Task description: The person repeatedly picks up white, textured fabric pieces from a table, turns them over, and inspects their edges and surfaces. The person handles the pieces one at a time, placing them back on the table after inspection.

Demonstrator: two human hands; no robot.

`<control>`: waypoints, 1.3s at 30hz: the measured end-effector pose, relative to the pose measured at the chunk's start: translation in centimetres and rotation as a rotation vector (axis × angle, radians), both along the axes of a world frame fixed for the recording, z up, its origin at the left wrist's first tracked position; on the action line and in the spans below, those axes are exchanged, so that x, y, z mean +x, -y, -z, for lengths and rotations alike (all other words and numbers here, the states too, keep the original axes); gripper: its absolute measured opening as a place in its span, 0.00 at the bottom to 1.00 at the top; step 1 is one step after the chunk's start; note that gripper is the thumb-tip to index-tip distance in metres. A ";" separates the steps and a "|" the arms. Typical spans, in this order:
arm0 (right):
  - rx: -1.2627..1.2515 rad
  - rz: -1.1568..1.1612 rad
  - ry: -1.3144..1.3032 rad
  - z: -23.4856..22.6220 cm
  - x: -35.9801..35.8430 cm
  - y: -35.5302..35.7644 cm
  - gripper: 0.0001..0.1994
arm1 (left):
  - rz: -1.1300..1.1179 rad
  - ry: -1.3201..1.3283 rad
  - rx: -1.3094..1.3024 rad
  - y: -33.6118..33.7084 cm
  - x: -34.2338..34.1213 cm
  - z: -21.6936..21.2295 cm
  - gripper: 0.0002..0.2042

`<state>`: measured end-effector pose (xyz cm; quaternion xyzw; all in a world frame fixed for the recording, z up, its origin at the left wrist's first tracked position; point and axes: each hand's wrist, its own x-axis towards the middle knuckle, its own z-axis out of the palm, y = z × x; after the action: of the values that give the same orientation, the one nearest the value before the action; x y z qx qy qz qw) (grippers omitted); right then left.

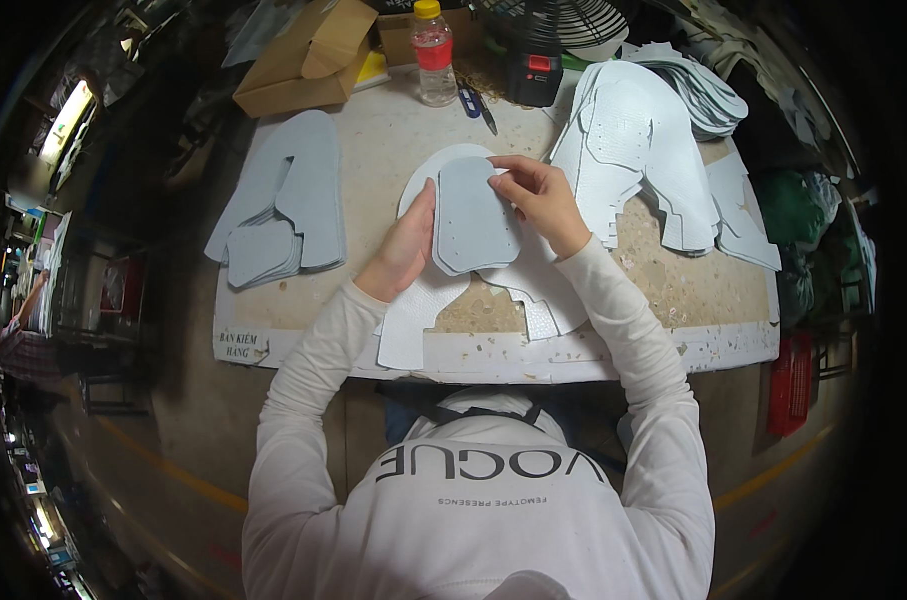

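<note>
2 bare hands at 1 grey panel stack [478, 220], which lies over a white cut piece [413, 315] at mid-table. Left hand [403, 248]: part-open, palm along the stack's left edge, thumb upright; how firmly it holds, cannot tell. Right hand [541, 203]: index finger and thumb nearly closed, apparently pinching the upper right corner. Step in hand, as judged: evening or checking the panels' edges. Next move, as judged: calls for a light pinch, with the left palm as a stop against slipping layers. Edges: the white piece's left leg ends close to the front edge of the table [663, 290]. Room: 1 strip at left, up to the grey pile [318, 180]; 1 wider patch at right, before the white pile [668, 135]. Toward the back: 1 bottle [435, 75], standing; 1 blue cutter [470, 101], lying well apart from the fingers.
</note>
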<state>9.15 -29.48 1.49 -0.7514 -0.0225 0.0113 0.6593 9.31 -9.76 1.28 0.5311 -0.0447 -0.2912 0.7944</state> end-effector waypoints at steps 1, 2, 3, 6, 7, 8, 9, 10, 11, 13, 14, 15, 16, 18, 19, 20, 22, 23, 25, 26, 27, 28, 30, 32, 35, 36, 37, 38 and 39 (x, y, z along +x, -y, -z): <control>0.015 -0.009 0.032 0.6 0.0 0.1 0.13 | 0.017 -0.005 0.027 -0.1 0.0 0.1 0.25; -0.007 0.010 0.060 1.1 0.0 0.0 0.13 | 0.033 -0.011 0.045 -0.2 -0.1 0.2 0.24; -0.030 0.028 0.089 1.5 0.0 -0.3 0.13 | 0.061 0.042 0.063 -0.2 -0.2 0.4 0.24; -0.178 0.079 0.323 1.6 -0.4 -1.0 0.13 | 0.099 0.181 0.105 -0.2 -0.5 0.5 0.24; -0.259 0.075 0.361 1.5 -0.6 -1.1 0.12 | 0.084 0.212 0.131 -0.5 -0.6 0.4 0.24; -0.266 0.098 0.405 1.4 -0.7 -1.2 0.13 | 0.060 0.239 0.167 -1.0 -0.7 0.2 0.24; -0.292 0.098 0.386 1.2 -0.8 -1.0 0.13 | 0.031 0.331 0.199 -1.9 -0.6 -0.2 0.23; -0.292 0.088 0.423 1.0 -0.8 -0.7 0.13 | -0.004 0.415 0.244 -3.1 -0.3 -0.8 0.21; -0.311 0.094 0.368 0.8 -0.7 -0.5 0.13 | -0.041 0.501 0.292 -4.6 0.2 -1.4 0.20; -0.315 0.122 0.387 0.7 -0.2 0.2 0.12 | -0.172 0.631 0.492 -9.1 1.2 -3.3 0.16; -0.324 0.150 0.399 0.8 0.2 0.5 0.11 | -0.233 0.704 0.586 -11.7 1.7 -4.3 0.15; -0.349 0.136 0.401 0.8 0.6 0.8 0.11 | -0.265 0.689 0.631 -14.2 2.1 -5.2 0.13; -0.382 0.130 0.377 1.0 0.9 1.1 0.11 | -0.291 0.707 0.653 -16.6 2.4 -6.1 0.11; -0.437 0.063 0.384 1.3 1.8 1.5 0.11 | -0.225 0.530 0.648 -21.0 3.0 -7.2 0.11; -0.467 0.038 0.390 1.5 2.2 1.6 0.11 | -0.169 0.487 0.734 -22.9 3.5 -7.5 0.12; -0.497 0.014 0.384 1.7 2.6 1.7 0.11 | -0.094 0.472 0.790 -24.4 4.0 -7.5 0.13; -0.564 -0.024 0.374 2.3 3.4 1.5 0.12 | 0.014 0.469 0.915 -26.4 5.2 -6.6 0.14; -0.598 -0.031 0.435 2.7 3.6 1.4 0.13 | 0.046 0.482 0.987 -27.0 5.7 -5.9 0.14; -0.676 -0.032 0.501 3.2 3.9 1.1 0.15 | 0.084 0.472 1.139 -27.7 6.4 -4.7 0.16; -0.682 -0.010 0.516 3.5 3.9 1.0 0.16 | 0.065 0.504 1.179 -27.8 6.6 -4.2 0.16; -0.692 0.018 0.517 3.8 3.8 0.9 0.17 | 0.046 0.525 1.225 -27.6 6.6 -3.9 0.15; -0.703 0.047 0.515 4.0 3.6 0.8 0.17 | 0.026 0.533 1.272 -27.3 6.5 -3.7 0.15; -0.866 0.102 0.529 4.3 3.4 0.6 0.19 | -0.107 0.801 1.454 -25.8 5.7 -3.7 0.14; -0.968 0.102 0.485 4.5 3.4 0.5 0.20 | -0.260 1.050 1.513 -23.4 4.8 -4.0 0.12; -0.959 0.036 0.409 4.5 3.8 0.5 0.22 | -0.407 1.174 1.217 -18.0 2.9 -3.6 0.10; -0.950 0.043 0.382 4.4 4.0 0.6 0.22 | -0.273 0.928 1.183 -16.1 1.9 -3.1 0.10; -0.924 0.045 0.374 4.2 4.1 0.6 0.22 | -0.157 0.745 1.100 -14.4 0.9 -2.5 0.11; -0.898 0.044 0.366 4.0 4.1 0.5 0.21 | -0.066 0.726 1.108 -12.7 -0.2 -1.7 0.12; -0.858 0.042 0.308 3.7 4.2 0.5 0.19 | 0.013 0.728 1.100 -11.1 -1.2 -0.9 0.14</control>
<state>13.31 -29.93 -2.16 -0.9498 -0.0984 -0.1055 0.2776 8.08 1.35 2.22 0.9238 -0.1584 -0.0783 0.3396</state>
